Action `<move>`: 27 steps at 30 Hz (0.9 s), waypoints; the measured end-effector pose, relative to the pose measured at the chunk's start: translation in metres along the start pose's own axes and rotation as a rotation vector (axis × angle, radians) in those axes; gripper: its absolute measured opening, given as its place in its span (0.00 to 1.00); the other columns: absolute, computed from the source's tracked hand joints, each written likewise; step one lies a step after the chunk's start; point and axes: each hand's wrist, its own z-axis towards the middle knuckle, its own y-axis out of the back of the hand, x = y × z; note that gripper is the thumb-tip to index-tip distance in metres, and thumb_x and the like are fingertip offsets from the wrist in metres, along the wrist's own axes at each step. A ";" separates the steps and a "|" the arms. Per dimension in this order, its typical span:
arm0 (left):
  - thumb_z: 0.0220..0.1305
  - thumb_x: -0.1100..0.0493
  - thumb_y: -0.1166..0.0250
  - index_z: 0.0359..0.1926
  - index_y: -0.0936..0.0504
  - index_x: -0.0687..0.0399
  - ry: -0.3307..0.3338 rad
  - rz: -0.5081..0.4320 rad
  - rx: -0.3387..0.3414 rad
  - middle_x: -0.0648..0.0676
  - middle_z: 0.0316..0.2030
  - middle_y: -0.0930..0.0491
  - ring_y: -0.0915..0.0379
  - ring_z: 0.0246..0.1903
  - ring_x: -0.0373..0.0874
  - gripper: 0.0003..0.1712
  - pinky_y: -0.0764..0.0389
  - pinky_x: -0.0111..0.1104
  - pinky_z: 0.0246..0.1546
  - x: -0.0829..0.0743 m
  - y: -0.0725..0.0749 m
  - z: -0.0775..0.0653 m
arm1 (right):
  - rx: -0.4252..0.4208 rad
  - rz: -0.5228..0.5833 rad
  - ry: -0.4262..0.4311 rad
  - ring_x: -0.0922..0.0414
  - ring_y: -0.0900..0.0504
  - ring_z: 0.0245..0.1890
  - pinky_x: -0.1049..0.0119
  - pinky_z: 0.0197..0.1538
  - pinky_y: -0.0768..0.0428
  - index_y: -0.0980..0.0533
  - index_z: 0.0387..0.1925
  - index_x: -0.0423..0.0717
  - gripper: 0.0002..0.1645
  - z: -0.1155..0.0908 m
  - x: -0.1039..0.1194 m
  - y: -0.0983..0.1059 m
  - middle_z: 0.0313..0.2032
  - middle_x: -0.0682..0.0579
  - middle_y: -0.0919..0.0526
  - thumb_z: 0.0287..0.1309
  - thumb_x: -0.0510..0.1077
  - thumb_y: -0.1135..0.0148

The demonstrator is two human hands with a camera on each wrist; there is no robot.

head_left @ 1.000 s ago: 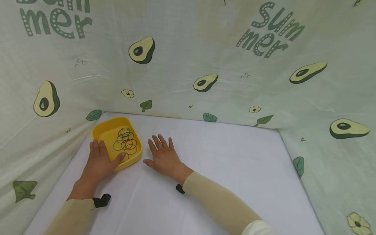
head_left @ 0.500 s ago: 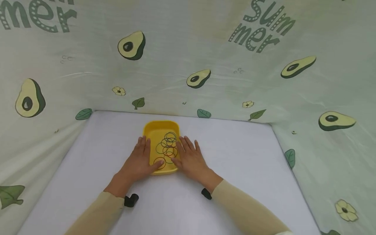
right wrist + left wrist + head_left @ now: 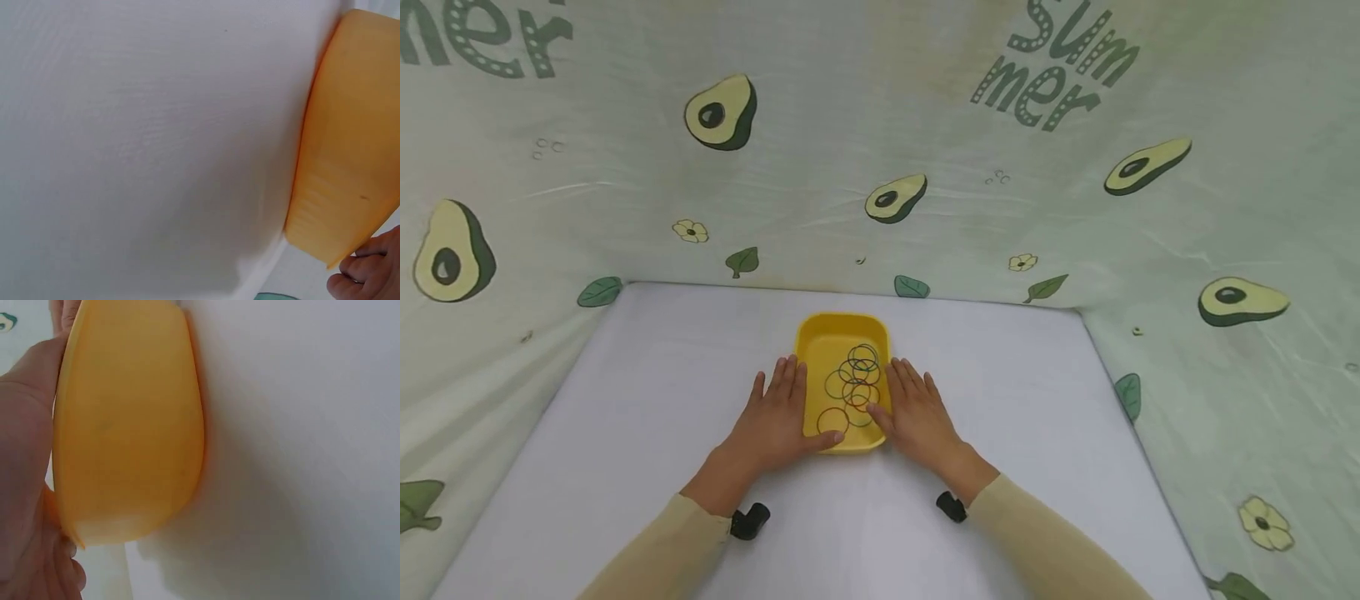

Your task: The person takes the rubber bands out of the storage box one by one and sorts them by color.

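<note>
A yellow tray [image 3: 820, 358] with rounded corners stands on the white cloth. Inside lie several thin coloured rings [image 3: 859, 382] that look like rubber bands, most overlapping toward the right side; a red one [image 3: 832, 408] sits apart near the front. My left hand [image 3: 775, 421] lies along the tray's left side, fingers straight, thumb over the near rim. On the right side rests my right hand [image 3: 921, 417], its fingers also extended and its thumb reaching over the edge. Both wrist views show the tray's outer wall [image 3: 131, 419] meeting the cloth, with fingertips at the rim.
White cloth [image 3: 700, 333] covers the table on all sides of the tray. Behind and beside it hangs a pale curtain [image 3: 820, 167] printed with avocados, leaves and lettering. A black wrist device [image 3: 750, 521] sits under the left wrist, another [image 3: 951, 506] under the right.
The tray has slid from the far left to the middle of the table, the left hand travelling with it. My right hand, apart from it at first, now touches its right side. The view has shifted slightly.
</note>
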 end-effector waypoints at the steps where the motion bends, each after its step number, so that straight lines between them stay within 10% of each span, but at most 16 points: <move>1: 0.58 0.14 0.43 0.82 0.56 0.73 0.004 0.007 0.002 0.70 0.83 0.60 0.66 0.84 0.64 0.78 0.58 0.64 0.81 0.002 0.001 -0.002 | 0.002 -0.007 -0.002 0.43 0.46 0.83 0.38 0.82 0.46 0.46 0.82 0.37 0.49 0.000 0.001 0.000 0.82 0.41 0.43 0.79 0.67 0.51; 27: 0.53 0.13 0.39 0.82 0.60 0.72 -0.005 0.055 0.037 0.72 0.83 0.61 0.66 0.84 0.65 0.83 0.54 0.57 0.83 0.005 0.007 -0.018 | -0.049 -0.121 0.077 0.39 0.41 0.81 0.34 0.80 0.45 0.37 0.78 0.37 0.46 0.001 0.004 0.010 0.79 0.38 0.36 0.77 0.66 0.46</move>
